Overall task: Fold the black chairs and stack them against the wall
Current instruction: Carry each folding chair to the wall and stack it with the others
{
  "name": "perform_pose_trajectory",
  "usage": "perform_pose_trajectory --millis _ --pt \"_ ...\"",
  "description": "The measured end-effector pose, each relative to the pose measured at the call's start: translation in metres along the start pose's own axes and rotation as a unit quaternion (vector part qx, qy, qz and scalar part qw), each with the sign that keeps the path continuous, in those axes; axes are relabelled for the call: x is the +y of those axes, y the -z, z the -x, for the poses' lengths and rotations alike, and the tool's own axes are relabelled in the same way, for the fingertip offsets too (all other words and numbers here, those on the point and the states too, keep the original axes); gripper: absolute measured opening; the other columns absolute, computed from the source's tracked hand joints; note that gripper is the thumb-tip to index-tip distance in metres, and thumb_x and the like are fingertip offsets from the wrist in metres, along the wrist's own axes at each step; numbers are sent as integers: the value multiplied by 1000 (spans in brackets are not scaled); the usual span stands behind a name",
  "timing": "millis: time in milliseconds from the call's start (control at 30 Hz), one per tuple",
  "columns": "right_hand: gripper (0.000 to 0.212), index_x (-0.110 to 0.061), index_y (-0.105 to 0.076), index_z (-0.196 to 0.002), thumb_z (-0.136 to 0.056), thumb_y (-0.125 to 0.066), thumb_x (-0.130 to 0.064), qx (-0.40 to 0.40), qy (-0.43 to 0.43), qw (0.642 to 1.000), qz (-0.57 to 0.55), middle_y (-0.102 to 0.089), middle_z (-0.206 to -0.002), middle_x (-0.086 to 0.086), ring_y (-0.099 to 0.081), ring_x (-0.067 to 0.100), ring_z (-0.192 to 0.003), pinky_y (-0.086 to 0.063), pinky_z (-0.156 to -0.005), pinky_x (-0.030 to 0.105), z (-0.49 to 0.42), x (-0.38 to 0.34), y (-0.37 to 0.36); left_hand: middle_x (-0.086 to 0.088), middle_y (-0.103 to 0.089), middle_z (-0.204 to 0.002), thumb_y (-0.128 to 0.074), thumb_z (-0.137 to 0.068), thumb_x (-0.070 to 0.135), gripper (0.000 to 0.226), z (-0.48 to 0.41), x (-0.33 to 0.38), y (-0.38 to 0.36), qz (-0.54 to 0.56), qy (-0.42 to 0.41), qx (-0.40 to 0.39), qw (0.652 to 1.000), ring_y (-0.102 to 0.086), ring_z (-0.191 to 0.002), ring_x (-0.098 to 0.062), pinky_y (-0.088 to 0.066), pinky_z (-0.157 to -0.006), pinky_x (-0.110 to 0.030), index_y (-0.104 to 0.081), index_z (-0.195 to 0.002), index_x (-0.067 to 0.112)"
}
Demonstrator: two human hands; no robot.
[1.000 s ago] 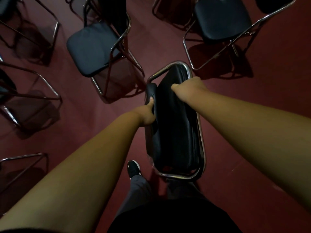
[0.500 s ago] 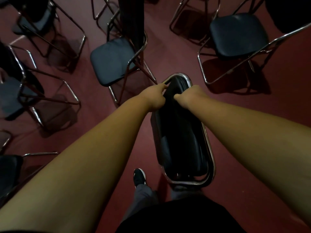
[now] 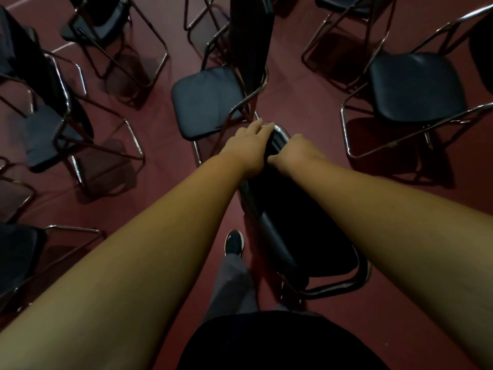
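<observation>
Head view: folded chair (image 3: 293,222) standing on end on floor (image 3: 400,303), just beside open chair (image 3: 205,102); left hand (image 3: 250,148) and right hand (image 3: 296,153) both wrapped round its top rail (image 3: 280,129). Probably rigid, fairly heavy, chrome slick; best carried by that top bend.

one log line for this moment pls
state: folded chair held by top | left hand: grips top | right hand: grips top | open chairs: around

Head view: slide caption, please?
A folded chair held at its top by left hand and right hand, amid unfolded black chairs.
</observation>
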State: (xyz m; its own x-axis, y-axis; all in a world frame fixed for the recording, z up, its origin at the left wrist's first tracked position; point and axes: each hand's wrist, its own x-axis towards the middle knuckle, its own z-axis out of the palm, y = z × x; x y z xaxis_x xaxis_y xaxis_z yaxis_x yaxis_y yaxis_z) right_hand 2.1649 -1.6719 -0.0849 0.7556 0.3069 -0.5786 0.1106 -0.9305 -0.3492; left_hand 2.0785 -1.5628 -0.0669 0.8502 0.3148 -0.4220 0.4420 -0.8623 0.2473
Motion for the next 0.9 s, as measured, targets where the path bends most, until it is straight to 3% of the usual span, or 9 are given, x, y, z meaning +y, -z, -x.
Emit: perform_pose_trajectory --millis 167,233,333,500,600,800,900 --pt "70 -16 -46 -136 -82 -79 -45 14 53 998 43 -61 -132 9 -63 31 -121 -49 -89 38 -21 -46 -12 5 -7 -176 -67 -95 25 91 -45 -42 15 -64 -43 -15 997 -25 -152 -37 -34 -120 -48 -14 -167 33" --pt "74 -16 -47 -135 -77 -82 -46 13 78 996 46 -62 -129 8 -64 30 -118 -50 -89 38 -31 -61 -16 5 -21 -172 -70 -92 30 82 -64 -57 24 -93 -57 -30 994 -30 -147 -37 -38 -116 -49 -28 -162 34" --pt "83 -15 -47 -129 -67 -87 -55 -11 101 991 84 -61 -120 6 -64 29 -107 -54 -83 39 -51 -86 -10 -3 -46 -149 -75 -86 29 62 -94 -82 39 -81 -61 -77 992 -42 -134 -36 -44 -108 -52 -46 -140 23" --pt "92 -15 -48 -129 -64 -89 -66 -100 92 980 145 -58 -111 4 -58 26 -94 -46 -77 34 -89 -103 22 -8 -51 -134 -88 -74 34 69 -141 -116 51 -68 -90 -111 987 -50 -125 -37 -42 -111 -50 -50 -130 21" --pt "101 -15 -48 -132 -59 -89 -71 -128 61 971 193 -63 -127 12 -61 32 -105 -49 -87 36 -110 -83 48 -7 -51 -135 -93 -73 34 74 -164 -131 57 -45 -86 -108 989 -48 -127 -39 -43 -112 -53 -51 -133 20" --pt "94 -28 -53 -128 -55 -82 -79 -36 20 967 252 -63 -129 4 -60 32 -117 -48 -99 46 -120 -26 94 -11 -49 -141 -93 -74 39 79 -207 -128 70 -60 -73 -132 987 -48 -132 -43 -43 -113 -54 -49 -134 15" --pt "90 -29 -53 -128 -59 -82 -78 -29 0 967 254 -62 -127 4 -58 32 -118 -49 -99 46 -123 -13 92 -12 -48 -140 -91 -73 44 81 -215 -110 70 -101 -82 -135 982 -45 -132 -43 -45 -110 -59 -45 -133 16"
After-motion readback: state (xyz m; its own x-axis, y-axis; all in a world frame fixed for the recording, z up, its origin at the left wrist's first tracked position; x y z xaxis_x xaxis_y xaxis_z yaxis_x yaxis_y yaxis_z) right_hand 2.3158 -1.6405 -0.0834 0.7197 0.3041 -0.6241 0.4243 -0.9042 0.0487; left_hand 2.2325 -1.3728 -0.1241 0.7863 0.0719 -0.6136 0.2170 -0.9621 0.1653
